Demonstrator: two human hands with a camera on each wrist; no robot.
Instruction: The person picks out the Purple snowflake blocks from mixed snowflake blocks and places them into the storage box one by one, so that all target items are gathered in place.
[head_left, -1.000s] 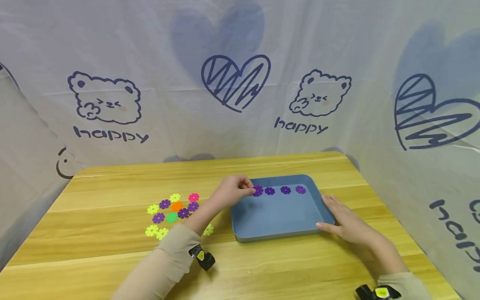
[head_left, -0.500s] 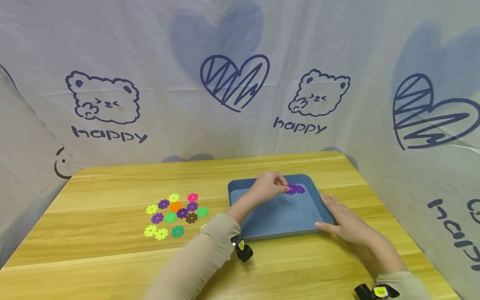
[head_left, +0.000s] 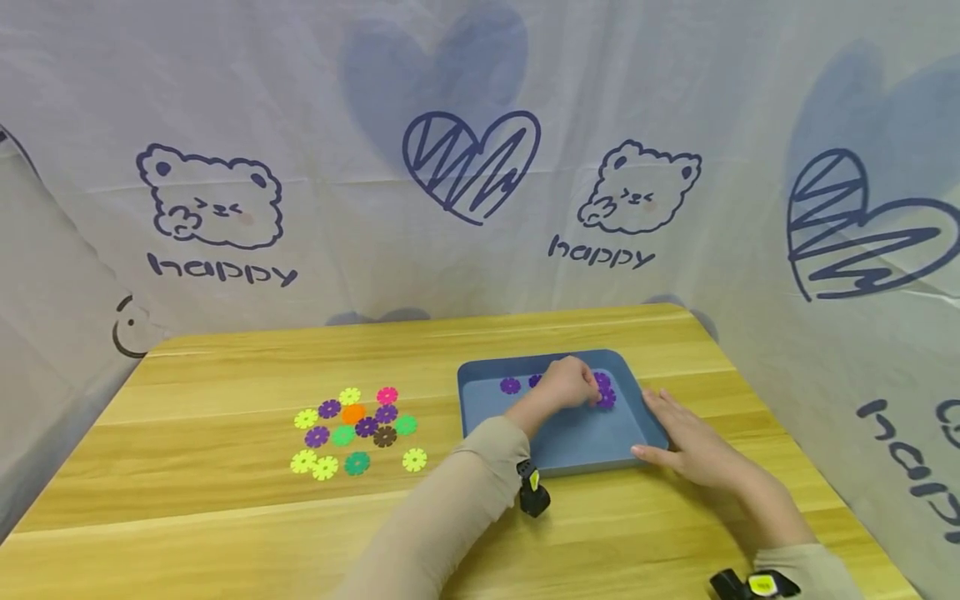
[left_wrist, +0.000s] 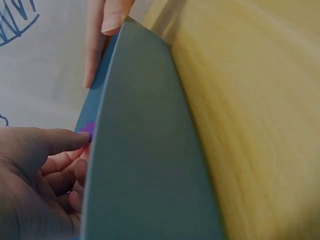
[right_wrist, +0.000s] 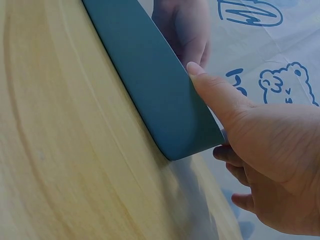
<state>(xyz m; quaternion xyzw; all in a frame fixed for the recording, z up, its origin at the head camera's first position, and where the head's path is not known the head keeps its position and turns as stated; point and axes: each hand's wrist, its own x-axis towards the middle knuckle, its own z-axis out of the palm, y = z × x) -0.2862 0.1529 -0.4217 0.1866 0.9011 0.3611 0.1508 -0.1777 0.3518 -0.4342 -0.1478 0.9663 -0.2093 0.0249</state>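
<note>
A blue tray [head_left: 577, 443] lies on the wooden table, right of centre. My left hand [head_left: 588, 390] reaches into its far right part, fingers curled, pinching a purple flower disc [head_left: 607, 398]. Another purple disc [head_left: 510, 385] lies at the tray's far left, and one more [head_left: 602, 379] sits just beyond the held disc. In the left wrist view the thumb of my left hand [left_wrist: 60, 142] meets the purple disc [left_wrist: 88, 128] behind the tray wall [left_wrist: 140, 150]. My right hand [head_left: 686, 442] rests open against the tray's right front corner, thumb on the wall [right_wrist: 150, 85].
A loose cluster of flower discs [head_left: 352, 425] in yellow, purple, green, orange, pink and brown lies on the table left of the tray. A printed cloth backdrop [head_left: 480, 167] surrounds the table on three sides. The table's right edge [head_left: 825, 483] runs close to my right forearm.
My left hand has carried the purple disc from the tray's far left across to its far right. The right hand and the tray have stayed put.
</note>
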